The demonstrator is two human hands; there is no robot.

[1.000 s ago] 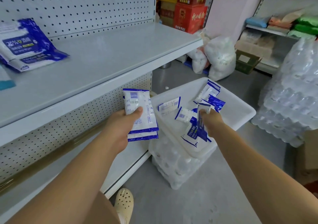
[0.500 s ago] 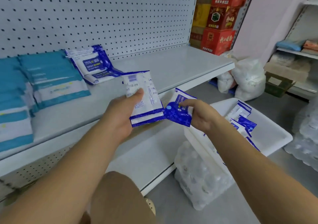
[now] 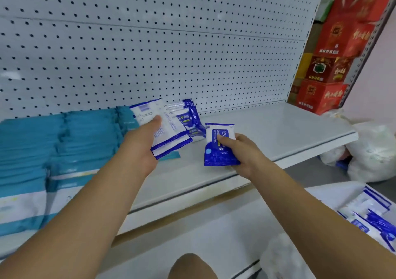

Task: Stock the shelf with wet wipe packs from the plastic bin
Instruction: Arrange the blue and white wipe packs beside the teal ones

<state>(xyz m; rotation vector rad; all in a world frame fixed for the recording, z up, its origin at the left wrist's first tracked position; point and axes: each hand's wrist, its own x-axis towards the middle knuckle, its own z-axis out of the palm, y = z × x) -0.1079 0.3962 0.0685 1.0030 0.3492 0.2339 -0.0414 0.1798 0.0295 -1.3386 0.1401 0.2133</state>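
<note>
**On the upper shelf: both hands loaded, stocking barely begun**

Far at 9 o'clock, rows of flat teal soft-film packs (image 3: 32, 150) sit stacked on the white painted metal shelf (image 3: 278, 133).

The left hand (image 3: 141, 148) is just left of centre with its thumb on top. It grips a small fanned stack of white-backed film wipe packs with blue borders (image 3: 165, 128). It looks like two, but I can't count them for sure.

At 1 o'clock from that hand, one glossy blue-and-white wipe pack (image 3: 191, 120) lies on the shelf against the white perforated pegboard wall (image 3: 150, 42).

At 3 o'clock from the left hand, the right hand (image 3: 244, 152) pinches a single blue-and-white rectangular pack (image 3: 216, 148) with a crimped top seal. It is low over the shelf, and I can't tell whether it touches.

Red cardboard cartons (image 3: 342, 42) stand at 2 o'clock.

At 4 o'clock, the white plastic bin (image 3: 334, 195) holds several more loose packs (image 3: 368, 218).

Progress looks early: one pack is shelved, two handfuls are not yet set down, and the bin is not emptied. The packs look like slick, squashy film pillows, likely to slide or fan apart.
</note>
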